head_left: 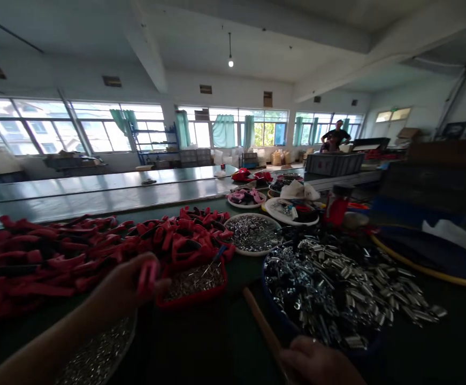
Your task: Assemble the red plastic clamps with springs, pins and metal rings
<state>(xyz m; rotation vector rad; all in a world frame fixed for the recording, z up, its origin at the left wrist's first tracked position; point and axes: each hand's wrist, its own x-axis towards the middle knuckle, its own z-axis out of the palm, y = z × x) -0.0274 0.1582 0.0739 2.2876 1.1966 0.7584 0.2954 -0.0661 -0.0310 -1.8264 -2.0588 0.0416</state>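
Note:
My left hand (pixel 130 275) is closed on a red plastic part (pixel 147 278), held up over the bench. Right beside it sits a red tray (pixel 192 302) of small metal pins, with a thin tool (pixel 216 256) leaning in it. Low in the view, my right hand (pixel 321 361) has its fingers curled round a wooden stick (pixel 262 321), which slants up and to the left; whether it carries a head cannot be made out. Near that hand, a blue basin (pixel 265 278) is heaped with metal springs and fittings (pixel 329 283).
Red plastic parts (pixel 68 251) lie piled on the left. Below my left arm is a dish of small metal pieces (pixel 100 347). A white tray (pixel 252 252) of rings, other dishes and a yellow-rimmed blue tray (pixel 437 272) stand beyond. A person (pixel 336 136) is at the back.

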